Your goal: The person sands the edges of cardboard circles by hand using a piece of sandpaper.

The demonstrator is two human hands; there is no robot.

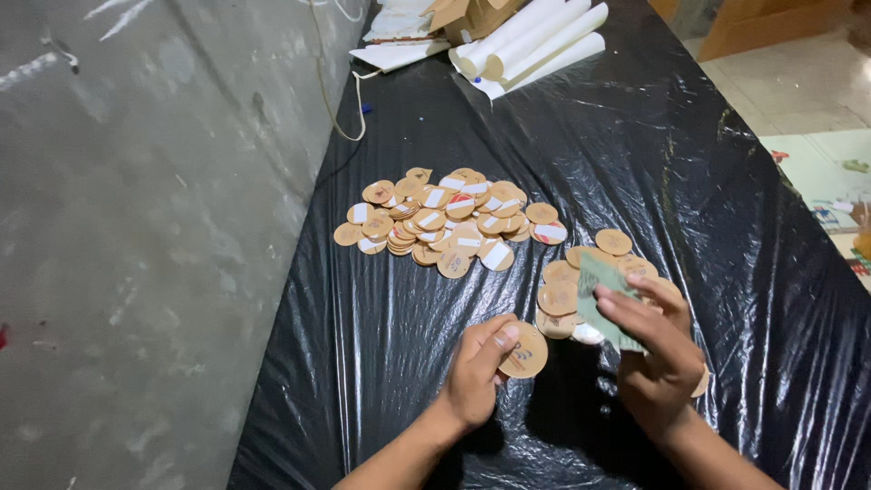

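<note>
Item: round tan disc point(524, 352), flat, cardboard-like — held by the left hand point(476, 370), fingers and thumb pinched together on its near edge, just above the black plastic sheet point(581, 145) covering the table.

Item: greenish sheet of paper or stickers point(606, 299) — gripped by the right hand point(655, 349), fingers closed around it, index finger and thumb near its upper edge. What it carried could not be told.

Item: small group of discs point(590, 272) — lay flat directly beyond and partly under the right hand, some overlapping.

Item: larger heap of discs point(449, 222) — lay farther out on the sheet, well apart from both hands; many bore a white strip, a few a red mark.

Item: rolls of white paper point(531, 41), a cardboard box point(472, 14) and loose white sheets point(399, 41) at the far end of the table; a pale cord point(328, 91) trailed down the far left edge.

Step in hand, as judged: one disc had been singled out and brought beside the green sheet — a pairing of the two looked under way. The following move would likely have called for a fine fingertip peel from the sheet and steady placement on the disc's face.
</note>
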